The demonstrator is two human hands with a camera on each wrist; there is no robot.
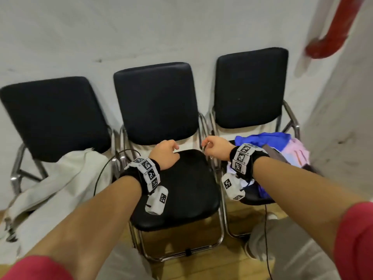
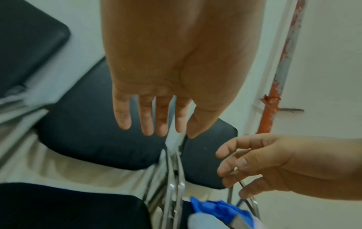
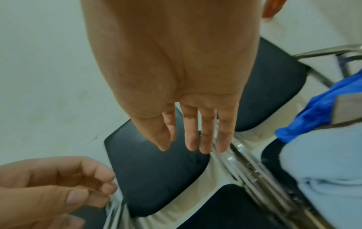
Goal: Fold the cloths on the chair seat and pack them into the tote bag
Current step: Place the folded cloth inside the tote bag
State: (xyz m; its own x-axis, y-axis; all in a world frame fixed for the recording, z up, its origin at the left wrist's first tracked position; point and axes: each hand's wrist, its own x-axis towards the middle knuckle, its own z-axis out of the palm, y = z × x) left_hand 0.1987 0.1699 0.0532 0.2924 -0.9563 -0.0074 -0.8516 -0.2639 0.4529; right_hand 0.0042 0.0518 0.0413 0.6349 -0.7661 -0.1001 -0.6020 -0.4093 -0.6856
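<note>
Both hands, left (image 1: pixel 166 153) and right (image 1: pixel 216 149), hover slack and empty; crumpled cloths (image 1: pixel 264 138) at three o'clock, their soft folds clearest in the right wrist view.

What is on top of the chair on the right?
A pile of cloths lies on the right chair's seat: a blue one, a pink one, something pale. The right forearm hides part of it.

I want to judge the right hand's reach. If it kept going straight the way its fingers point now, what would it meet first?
Probably the black backrest of the middle chair: the right hand holds nothing, and its fingers point there. Depth is unclear, so it may slip between the chairs.
</note>
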